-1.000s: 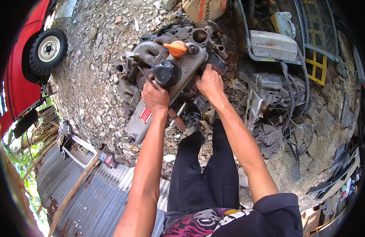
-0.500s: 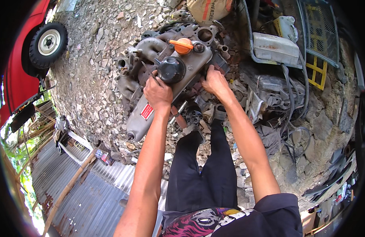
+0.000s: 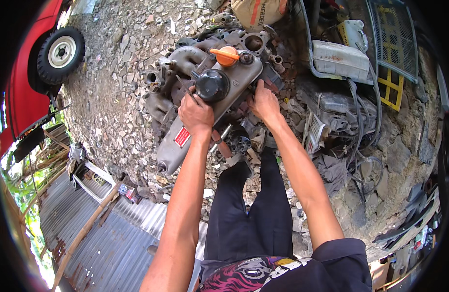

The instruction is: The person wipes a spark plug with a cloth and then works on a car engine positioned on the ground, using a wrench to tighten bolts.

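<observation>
A grey car engine lies on stony ground in the upper middle of the head view. Its long valve cover bears a red label, a black round cap and an orange cap. My left hand grips the cover just below the black cap, with what looks like a thin tool under the fingers. My right hand presses on the engine's right side, fingers curled over its edge. My black-trousered legs stand directly below the engine.
A red vehicle with a black tyre stands at upper left. A pile of scrap parts, wires and a white plastic tank lies to the right. A yellow metal grate leans at upper right. Corrugated sheet metal lies at lower left.
The view has shifted so the engine sits slightly higher and more central. Both hands stay on the engine; my right hand has slid a little down its right edge.
</observation>
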Available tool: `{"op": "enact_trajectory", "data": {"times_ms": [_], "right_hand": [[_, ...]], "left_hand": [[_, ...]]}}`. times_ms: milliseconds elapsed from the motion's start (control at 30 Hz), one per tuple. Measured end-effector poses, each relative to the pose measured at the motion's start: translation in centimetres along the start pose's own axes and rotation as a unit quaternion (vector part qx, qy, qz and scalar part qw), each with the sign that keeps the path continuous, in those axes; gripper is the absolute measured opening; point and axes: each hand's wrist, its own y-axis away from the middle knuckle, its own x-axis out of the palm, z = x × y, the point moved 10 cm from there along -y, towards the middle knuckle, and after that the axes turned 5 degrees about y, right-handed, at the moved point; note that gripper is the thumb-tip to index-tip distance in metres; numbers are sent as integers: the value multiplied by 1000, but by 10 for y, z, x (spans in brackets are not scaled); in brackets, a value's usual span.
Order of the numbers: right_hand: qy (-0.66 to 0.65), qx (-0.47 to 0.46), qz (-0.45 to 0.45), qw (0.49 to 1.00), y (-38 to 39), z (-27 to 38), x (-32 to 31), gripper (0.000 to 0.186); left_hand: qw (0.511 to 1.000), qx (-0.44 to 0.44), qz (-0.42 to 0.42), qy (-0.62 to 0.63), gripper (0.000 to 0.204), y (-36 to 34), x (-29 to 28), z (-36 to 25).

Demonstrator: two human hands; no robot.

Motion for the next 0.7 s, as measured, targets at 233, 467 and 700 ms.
{"op": "enact_trajectory", "data": {"times_ms": [233, 467, 700], "right_hand": [[45, -5, -57, 997, 0, 4, -3, 34], [28, -28, -101, 994, 6, 3, -8, 31], [-58, 19, -80, 995, 5, -10, 0, 27]], "left_hand": [[1000, 3, -7, -3, 27, 0, -1, -1], [1000, -5, -7, 0, 27, 0, -1, 1], [1000, 6, -13, 0, 27, 0, -2, 0]]}}
